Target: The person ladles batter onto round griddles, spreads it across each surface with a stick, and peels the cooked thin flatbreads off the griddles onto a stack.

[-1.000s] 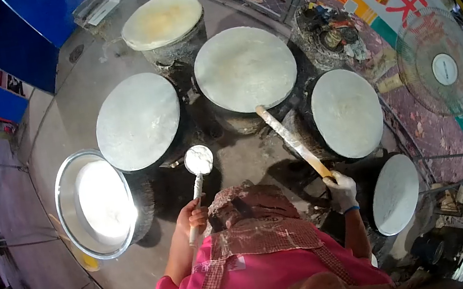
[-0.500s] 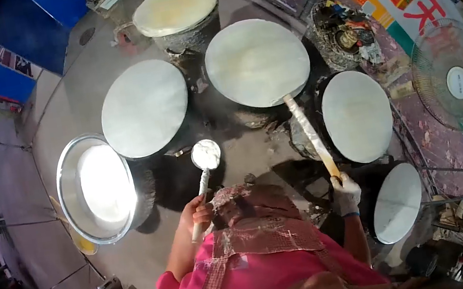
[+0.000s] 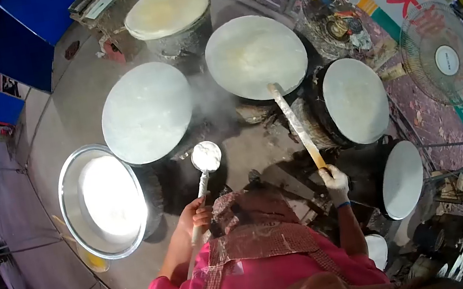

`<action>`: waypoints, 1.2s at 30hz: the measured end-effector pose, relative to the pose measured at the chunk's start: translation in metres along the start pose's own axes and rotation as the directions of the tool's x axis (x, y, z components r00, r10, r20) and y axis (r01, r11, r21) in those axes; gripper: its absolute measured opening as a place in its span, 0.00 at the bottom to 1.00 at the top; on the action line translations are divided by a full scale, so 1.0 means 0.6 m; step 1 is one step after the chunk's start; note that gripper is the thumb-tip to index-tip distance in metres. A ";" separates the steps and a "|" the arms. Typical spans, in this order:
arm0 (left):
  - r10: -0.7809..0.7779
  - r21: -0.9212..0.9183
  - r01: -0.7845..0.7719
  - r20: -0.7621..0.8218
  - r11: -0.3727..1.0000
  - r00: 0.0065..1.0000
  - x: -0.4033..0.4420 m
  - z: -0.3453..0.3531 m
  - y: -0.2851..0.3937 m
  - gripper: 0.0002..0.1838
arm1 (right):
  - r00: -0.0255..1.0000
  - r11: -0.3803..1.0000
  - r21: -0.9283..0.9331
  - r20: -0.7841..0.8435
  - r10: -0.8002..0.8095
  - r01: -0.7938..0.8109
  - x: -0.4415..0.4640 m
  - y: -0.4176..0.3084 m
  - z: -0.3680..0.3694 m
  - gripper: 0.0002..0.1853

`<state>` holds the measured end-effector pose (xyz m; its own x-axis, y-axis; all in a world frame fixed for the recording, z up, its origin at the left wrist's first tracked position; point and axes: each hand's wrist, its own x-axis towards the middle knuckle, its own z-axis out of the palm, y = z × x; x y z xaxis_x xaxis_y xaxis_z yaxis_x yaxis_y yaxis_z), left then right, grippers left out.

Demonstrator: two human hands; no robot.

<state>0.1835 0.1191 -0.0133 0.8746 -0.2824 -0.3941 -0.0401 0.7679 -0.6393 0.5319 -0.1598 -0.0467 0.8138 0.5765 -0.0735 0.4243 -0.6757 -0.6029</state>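
White mix [image 3: 207,156] fills the ladle [image 3: 204,181]; a stick [image 3: 299,130] meets the middle disc [image 3: 255,58].

Judging by looks, the coating is done on the middle disc, left disc [image 3: 146,113] and right disc [image 3: 357,100], pale right to their rims, while the far disc [image 3: 167,8] has yellowed; with the ladle loaded and white in the basin [image 3: 74,201], mix is left to use, though how much work remains cannot be told. Beyond both hands, the middle disc looks smooth and whitish, faintly creamy at its centre, with steam [image 3: 209,102] beside it. The left hand [image 3: 197,214] curls round the ladle's handle; the gloved right hand [image 3: 336,184] clasps the stick's near end, its tip overlapping the disc's near edge.
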 end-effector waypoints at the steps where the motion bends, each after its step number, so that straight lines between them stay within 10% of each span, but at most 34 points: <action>1: 0.003 -0.006 -0.003 -0.014 1.000 1.000 -0.003 0.005 0.004 0.21 | 1.000 0.999 0.050 -0.011 -0.004 0.004 -0.007 0.006 0.018 0.14; 10: 0.280 0.354 -0.236 -0.081 0.905 0.956 0.151 0.208 0.082 0.15 | 0.977 0.690 0.699 0.206 0.057 -0.188 0.064 -0.042 0.106 0.19; 16: 0.507 0.587 -0.432 0.043 0.684 0.861 0.381 0.329 0.195 0.20 | 0.911 0.740 0.560 0.375 0.175 -0.372 0.199 -0.099 0.077 0.17; 19: 0.660 0.600 -0.558 0.065 0.574 0.749 0.424 0.338 0.211 0.17 | 0.991 0.917 0.399 0.115 -0.066 0.014 0.252 -0.083 0.123 0.16; 25: 0.541 0.417 -0.495 0.011 0.762 0.841 0.378 0.335 0.220 0.14 | 0.978 0.962 -0.233 0.181 -0.102 0.144 0.248 -0.134 0.087 0.17; 36: 0.156 0.368 -0.242 0.249 0.898 0.956 0.169 0.323 0.157 0.17 | 0.993 0.988 -0.129 0.101 -0.068 0.081 0.254 -0.136 0.107 0.15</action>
<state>0.3619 0.2743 0.0148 0.9500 -0.0069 -0.3120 -0.0701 0.9695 -0.2350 0.5959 0.0123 -0.0597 0.7388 0.6645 -0.1122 0.5362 -0.6805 -0.4994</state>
